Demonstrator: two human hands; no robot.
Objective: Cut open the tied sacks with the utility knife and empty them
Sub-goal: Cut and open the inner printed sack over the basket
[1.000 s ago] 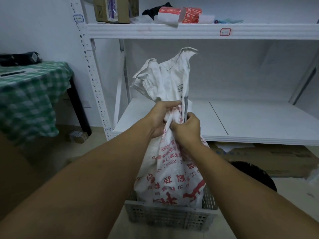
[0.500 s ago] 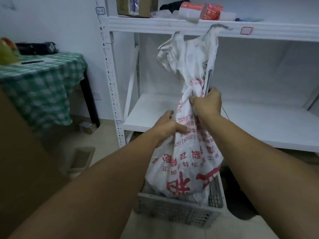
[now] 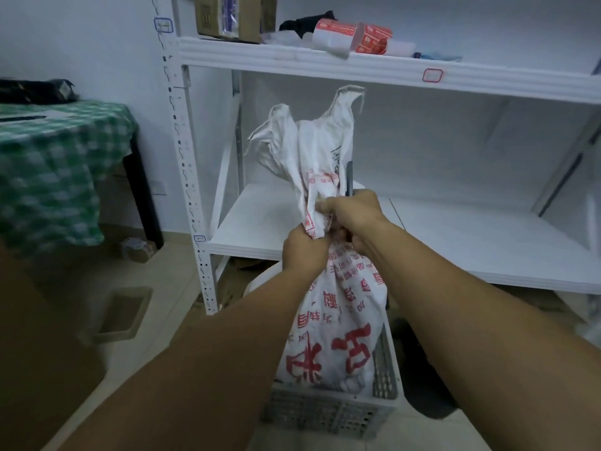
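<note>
A white woven sack (image 3: 338,320) with red printed characters stands upright in a grey slatted plastic crate (image 3: 328,415) on the floor. Its loose top flares up above my hands. My left hand (image 3: 304,252) is clenched around the bunched neck of the sack. Just above and to the right, my right hand (image 3: 353,216) also grips the neck and holds a dark utility knife (image 3: 349,179), whose thin end sticks straight up beside the cloth. The tie itself is hidden under my fingers.
A white metal shelving unit (image 3: 357,68) stands right behind the sack; its upper shelf holds cardboard boxes (image 3: 234,16) and red-and-white packages (image 3: 351,37). At the left is a table with a green checked cloth (image 3: 55,164). A small open box (image 3: 122,315) lies on the floor.
My left hand has slid up from the sack's side to its neck, under my right hand. The sack's top and my right hand have come down from the upper shelf edge.
</note>
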